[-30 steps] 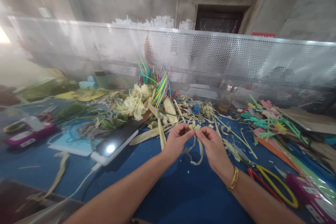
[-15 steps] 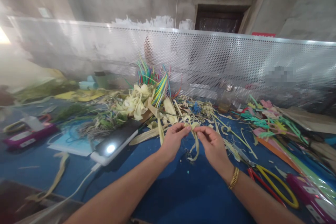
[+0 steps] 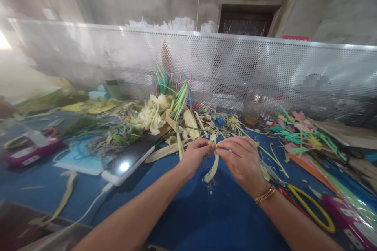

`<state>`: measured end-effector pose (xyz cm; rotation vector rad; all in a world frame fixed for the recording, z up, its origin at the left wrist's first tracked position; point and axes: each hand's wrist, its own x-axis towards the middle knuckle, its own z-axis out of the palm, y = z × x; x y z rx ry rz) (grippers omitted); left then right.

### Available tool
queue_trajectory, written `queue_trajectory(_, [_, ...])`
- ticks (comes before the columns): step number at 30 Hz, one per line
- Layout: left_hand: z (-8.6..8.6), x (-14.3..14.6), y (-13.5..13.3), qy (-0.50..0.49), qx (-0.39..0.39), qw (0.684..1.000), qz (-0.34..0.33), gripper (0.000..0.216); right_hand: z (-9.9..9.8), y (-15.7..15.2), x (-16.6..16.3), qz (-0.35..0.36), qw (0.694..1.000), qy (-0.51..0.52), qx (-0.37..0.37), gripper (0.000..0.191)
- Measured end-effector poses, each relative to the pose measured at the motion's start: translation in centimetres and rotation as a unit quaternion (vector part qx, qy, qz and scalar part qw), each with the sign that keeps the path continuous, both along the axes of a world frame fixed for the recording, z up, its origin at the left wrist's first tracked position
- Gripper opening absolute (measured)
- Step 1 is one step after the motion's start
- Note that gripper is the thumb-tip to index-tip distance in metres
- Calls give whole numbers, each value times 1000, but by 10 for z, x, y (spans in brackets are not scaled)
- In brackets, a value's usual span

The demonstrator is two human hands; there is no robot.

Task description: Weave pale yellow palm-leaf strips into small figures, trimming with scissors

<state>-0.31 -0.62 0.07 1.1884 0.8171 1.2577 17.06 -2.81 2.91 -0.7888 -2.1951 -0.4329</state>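
Over the blue table (image 3: 206, 219), my left hand (image 3: 194, 156) and my right hand (image 3: 243, 160) meet fingertip to fingertip. Both pinch a pale yellow leaf strip (image 3: 212, 164), whose loose end hangs down between them toward the table. My right hand is turned with its back up, and a gold bracelet (image 3: 265, 195) sits on that wrist. Behind the hands lies a heap of pale leaf strips (image 3: 156, 115) with a bunch of coloured straws (image 3: 173, 90) sticking up from it.
A lit flat lamp (image 3: 129, 159) lies left of my hands, with a purple tool (image 3: 32, 151) farther left. Yellow-handled scissors (image 3: 306, 202) and coloured woven pieces (image 3: 297, 131) lie to the right. A small glass bottle (image 3: 255, 110) stands before the perforated metal screen (image 3: 265, 66).
My right hand has rolled over so its back faces up and closed in on the left. The looped strip has been drawn straighter and now hangs in one tail.
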Motion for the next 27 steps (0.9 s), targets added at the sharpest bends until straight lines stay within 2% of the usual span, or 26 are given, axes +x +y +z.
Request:
queue_trajectory(5, [1, -1, 0, 59, 33, 998, -3, 25, 5, -4, -1, 2, 1000, -27, -1, 21])
queue_trajectory(9, [1, -1, 0, 63, 40, 997, -7, 29, 3, -1, -1, 10, 999, -26, -28, 17])
queue_trajectory(15, [2, 2, -1, 60, 62, 996, 0, 32, -1, 3, -2, -10, 996, 30, -79, 13])
queue_trajectory(19, [4, 3, -3, 67, 89, 994, 10, 34, -4, 3, -6, -34, 989, 103, -98, 12])
queue_trajectory(23, [5, 1, -4, 94, 117, 989, -1, 33, -9, 3, -9, -61, 968, 187, -158, 13])
queue_trajectory(27, [6, -1, -3, 163, 201, 966, 18, 30, -11, 5, -12, -44, 915, 293, -275, 14])
